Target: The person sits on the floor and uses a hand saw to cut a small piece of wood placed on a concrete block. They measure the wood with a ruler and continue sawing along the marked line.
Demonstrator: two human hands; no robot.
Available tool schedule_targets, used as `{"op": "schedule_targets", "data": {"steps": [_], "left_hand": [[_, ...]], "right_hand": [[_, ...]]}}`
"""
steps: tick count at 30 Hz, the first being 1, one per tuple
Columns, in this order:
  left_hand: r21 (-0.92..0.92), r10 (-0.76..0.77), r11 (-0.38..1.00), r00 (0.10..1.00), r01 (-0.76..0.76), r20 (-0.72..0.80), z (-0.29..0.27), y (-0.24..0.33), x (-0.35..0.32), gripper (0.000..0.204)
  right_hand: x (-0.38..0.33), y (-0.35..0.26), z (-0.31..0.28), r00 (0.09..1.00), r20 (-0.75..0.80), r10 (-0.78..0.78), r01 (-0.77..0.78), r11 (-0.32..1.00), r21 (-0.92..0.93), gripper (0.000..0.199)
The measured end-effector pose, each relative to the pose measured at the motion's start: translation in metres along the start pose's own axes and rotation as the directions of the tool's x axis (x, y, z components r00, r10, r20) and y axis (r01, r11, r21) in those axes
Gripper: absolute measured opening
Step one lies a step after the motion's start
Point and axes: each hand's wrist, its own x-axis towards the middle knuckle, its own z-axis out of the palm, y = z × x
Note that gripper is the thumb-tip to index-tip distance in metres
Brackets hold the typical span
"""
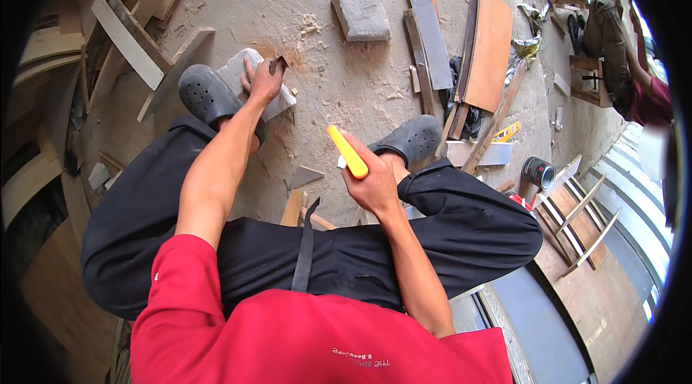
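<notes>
Looking straight down, I see a person in a red shirt and black trousers crouched on a dusty concrete floor (346, 74). The left hand (263, 81) presses down on a small piece of wood (277, 65) resting on a grey block (241, 70), fingers curled over its top, seemingly to keep it from shifting. A dark clog (205, 95) is planted against the block on its left side, which likely braces it too. Orange sawdust lies on the floor just beyond the block.

The right hand (375, 182) is wrapped tight around the yellow handle (347, 153) of a hand saw; its thin blade (306, 92) runs up and left to meet the wood by the left fingertips. The angled reach suits a sawing stroke, I judge.

The other clog (411, 139) stands flat to the right. Further off lie a second grey block (360, 5) with a blue patch, dark planks (429, 31), and a brown board (490, 49). A small round tin (537, 171), dark with a red band, sits at the right, near a yellow-and-black tool (508, 131); any label is too small to tell. Another person (620, 52) crouches at the far right edge.
</notes>
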Motion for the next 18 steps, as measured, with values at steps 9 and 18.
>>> {"op": "schedule_targets", "data": {"steps": [9,18], "left_hand": [[0.031,0.072,0.997,0.997,-0.071,-0.008,-0.006,0.008,-0.023,0.056],[0.047,0.064,0.997,0.996,-0.061,-0.061,0.003,0.001,-0.013,0.063]], "right_hand": [[-0.012,-0.009,-0.008,0.996,-0.082,0.038,-0.037,0.999,0.015,0.053],[0.015,0.002,0.034,0.995,-0.068,0.068,-0.067,0.998,0.02,0.053]]}}
